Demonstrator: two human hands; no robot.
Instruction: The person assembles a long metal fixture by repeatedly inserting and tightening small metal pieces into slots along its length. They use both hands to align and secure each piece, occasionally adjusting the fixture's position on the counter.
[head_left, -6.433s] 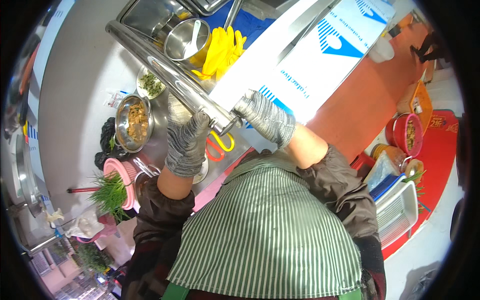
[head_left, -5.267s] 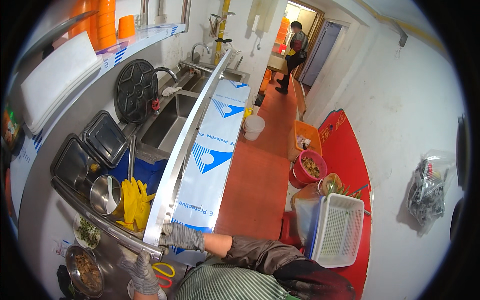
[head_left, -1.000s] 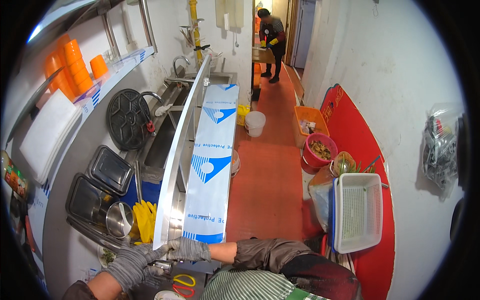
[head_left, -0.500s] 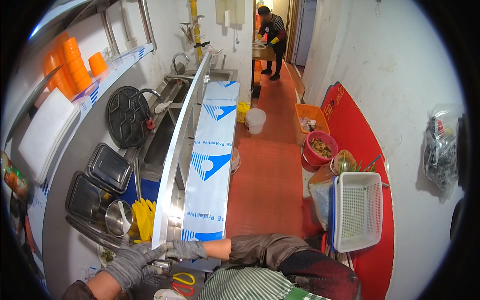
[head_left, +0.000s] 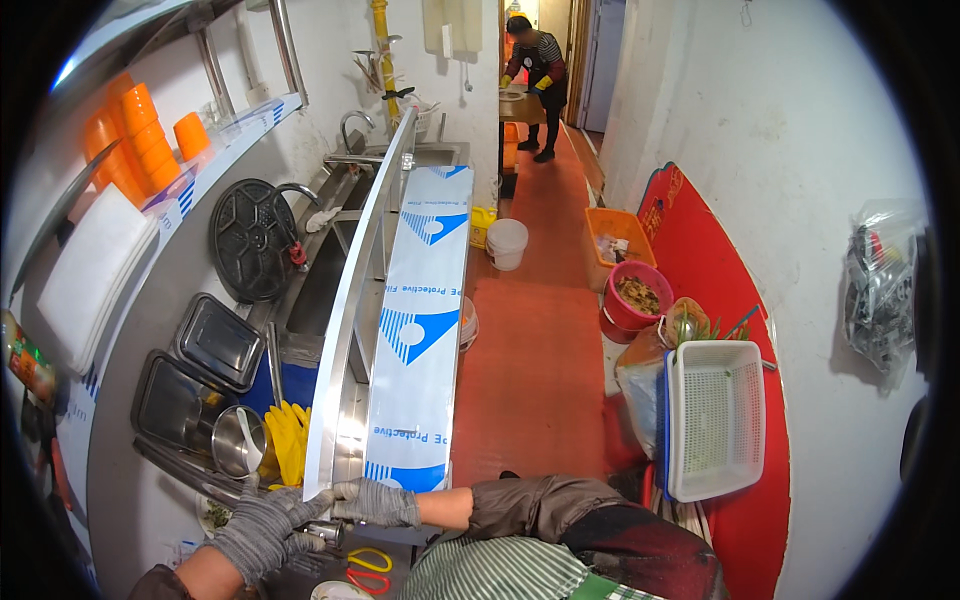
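A long stainless steel shelf [head_left: 407, 330], partly covered in blue-and-white protective film, stands on edge along the counter. At its near corner, my left hand [head_left: 257, 532] in a grey knit glove has its fingers closed about the edge. My right hand [head_left: 377, 503], in the same kind of glove, grips that corner from the other side. Just below the corner and beside the left fingers is a shiny metal tube end [head_left: 327, 533]; whether a finger touches it is hidden. Red-and-yellow-handled scissors [head_left: 368, 570] lie just below the hands.
Left of the shelf are yellow rubber gloves [head_left: 289, 440], a steel pot [head_left: 240, 442], steel trays [head_left: 218, 342] and a sink [head_left: 318, 280]. On the right stand a white basket [head_left: 717, 420] and a pink bucket [head_left: 632, 298]. A person [head_left: 535, 85] stands at the far end of the red floor.
Both hands stay at the shelf's near corner, with only a slight shift of my right hand. The whole view has tilted a little. The far person's arms have moved slightly.
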